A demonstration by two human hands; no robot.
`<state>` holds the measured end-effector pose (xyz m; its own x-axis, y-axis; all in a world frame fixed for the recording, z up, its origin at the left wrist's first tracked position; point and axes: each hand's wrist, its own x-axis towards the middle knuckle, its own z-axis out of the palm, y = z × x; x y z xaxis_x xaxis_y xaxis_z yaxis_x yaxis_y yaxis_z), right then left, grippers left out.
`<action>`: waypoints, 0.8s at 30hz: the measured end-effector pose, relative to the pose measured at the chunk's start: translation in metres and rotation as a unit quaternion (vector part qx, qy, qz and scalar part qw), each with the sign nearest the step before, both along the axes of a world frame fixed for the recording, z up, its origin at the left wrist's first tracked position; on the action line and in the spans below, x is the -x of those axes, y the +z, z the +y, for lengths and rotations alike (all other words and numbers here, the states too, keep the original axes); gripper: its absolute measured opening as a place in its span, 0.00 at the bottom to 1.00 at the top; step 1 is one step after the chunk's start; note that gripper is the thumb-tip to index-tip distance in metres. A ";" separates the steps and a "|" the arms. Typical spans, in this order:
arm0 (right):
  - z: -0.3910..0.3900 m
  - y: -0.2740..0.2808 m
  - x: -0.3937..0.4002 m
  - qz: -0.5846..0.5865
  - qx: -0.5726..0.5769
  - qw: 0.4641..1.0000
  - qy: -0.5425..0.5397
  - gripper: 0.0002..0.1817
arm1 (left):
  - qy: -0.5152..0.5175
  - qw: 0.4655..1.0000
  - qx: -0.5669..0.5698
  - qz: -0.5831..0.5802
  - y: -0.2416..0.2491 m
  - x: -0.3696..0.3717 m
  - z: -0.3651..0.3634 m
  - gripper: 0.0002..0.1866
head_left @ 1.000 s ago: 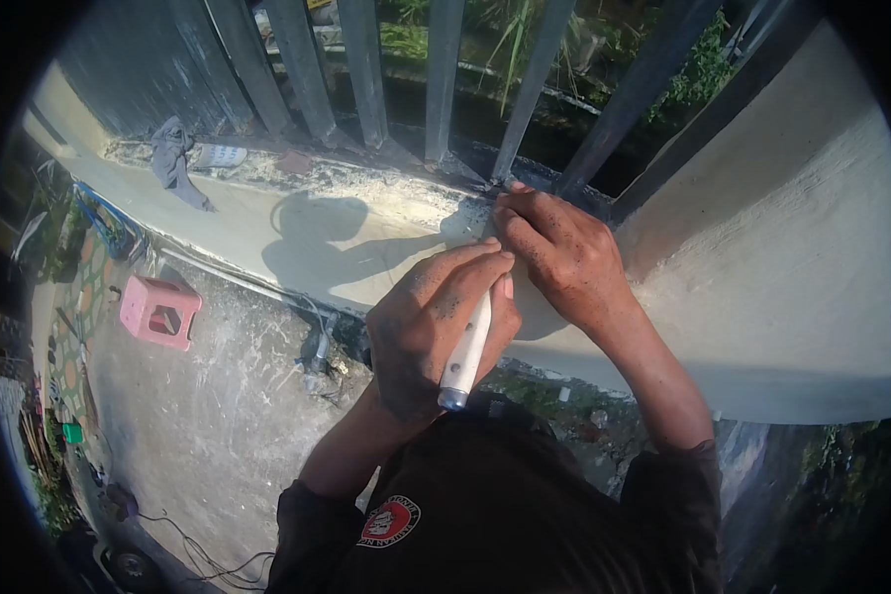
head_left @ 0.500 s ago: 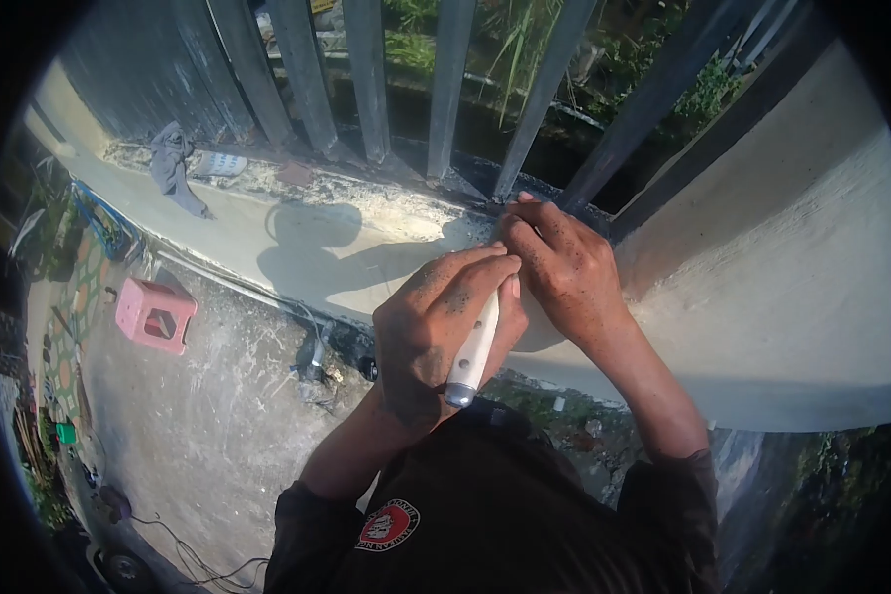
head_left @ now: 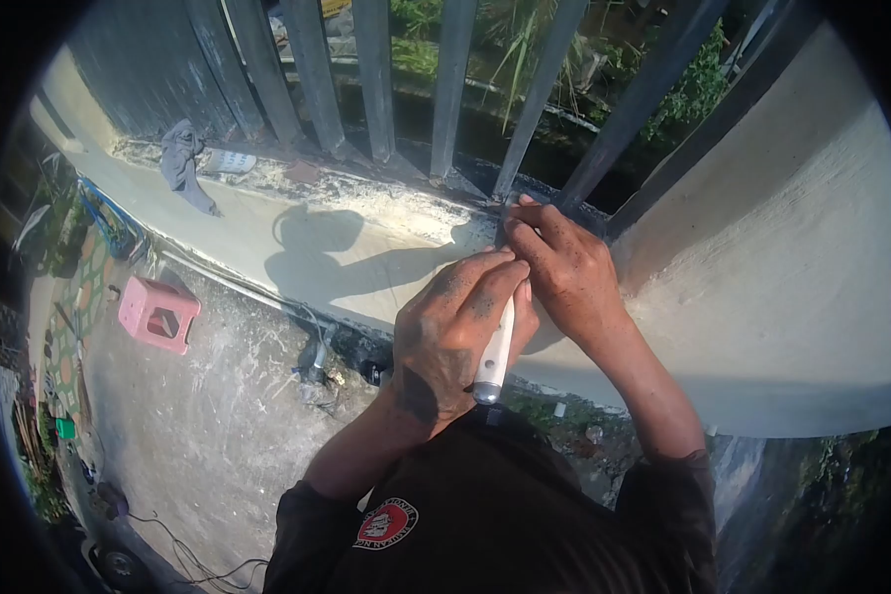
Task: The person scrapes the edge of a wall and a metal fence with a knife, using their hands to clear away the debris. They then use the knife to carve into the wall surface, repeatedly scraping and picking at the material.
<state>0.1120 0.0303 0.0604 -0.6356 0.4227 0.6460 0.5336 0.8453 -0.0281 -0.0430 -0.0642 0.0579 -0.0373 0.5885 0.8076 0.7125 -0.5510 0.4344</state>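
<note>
A white-handled tool (head_left: 495,354) with a metal end cap is gripped in my left hand (head_left: 460,327), its handle pointing down toward my body. The tool's far end is hidden by the fingers. My right hand (head_left: 564,262) has its fingers curled at the top edge of the cream wall (head_left: 366,272), close to the foot of the dark metal fence bars (head_left: 525,109). Both hands are speckled with dark grit and meet at the fingertips. Whether the right fingers hold anything is hidden.
A grey rag (head_left: 181,163) and a white cup-like item (head_left: 230,161) lie on the ledge at the left. Below the wall, a pink stool (head_left: 159,314) stands on the concrete floor (head_left: 228,416). A cable (head_left: 183,549) lies lower left.
My left hand and the tool have shifted slightly right, and the handle's end sits nearer the wall's right part. My right hand has hardly moved.
</note>
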 end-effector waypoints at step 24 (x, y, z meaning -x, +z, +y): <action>-0.017 -0.001 -0.004 0.050 -0.003 0.998 -0.047 0.14 | -0.013 1.000 -0.015 0.014 0.000 -0.011 -0.002 0.13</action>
<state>0.1165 0.0132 0.0594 -0.5254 0.4734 0.7069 0.6059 0.7915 -0.0797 -0.0320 -0.0662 0.0580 0.0006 0.5637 0.8259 0.7092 -0.5826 0.3971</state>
